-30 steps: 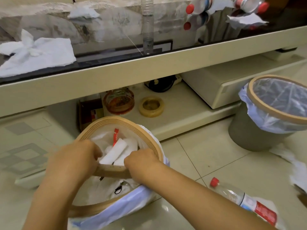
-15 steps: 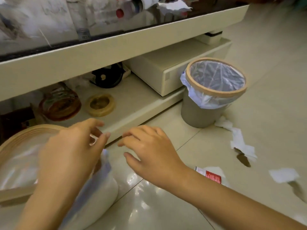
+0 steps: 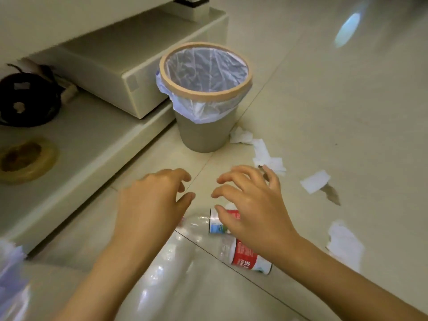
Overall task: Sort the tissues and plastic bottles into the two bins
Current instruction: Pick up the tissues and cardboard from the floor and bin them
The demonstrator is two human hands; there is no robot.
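**Both hands empty above the bottles on the floor**

While I look down through the head camera, I see the left hand (image 3: 152,200) and the right hand (image 3: 250,205) held side by side over the tiled floor (image 3: 335,100), palms down, fingers loosely spread and slightly bent. Neither hand holds anything, and they do not touch each other.

Under the right hand lie two clear plastic bottles. The nearer bottle (image 3: 245,256) has a red label and lies on its side, partly hidden by the wrist. The second bottle (image 3: 208,222) lies just beyond it, its label showing below the thumb; whether the fingers touch it I cannot tell.

The bin (image 3: 203,98) stands upright ahead of the hands, against the corner of the low cabinet (image 3: 92,140). It has a tan rim and a clear liner folded over the edge; I see nothing inside it.

Tissues are scattered to the right: a crumpled run (image 3: 261,149) starting at the foot of the bin, one flat piece (image 3: 315,181) farther right, and another piece (image 3: 342,242) near my right forearm. A blurred bag edge (image 3: 11,274) shows at the lower left.
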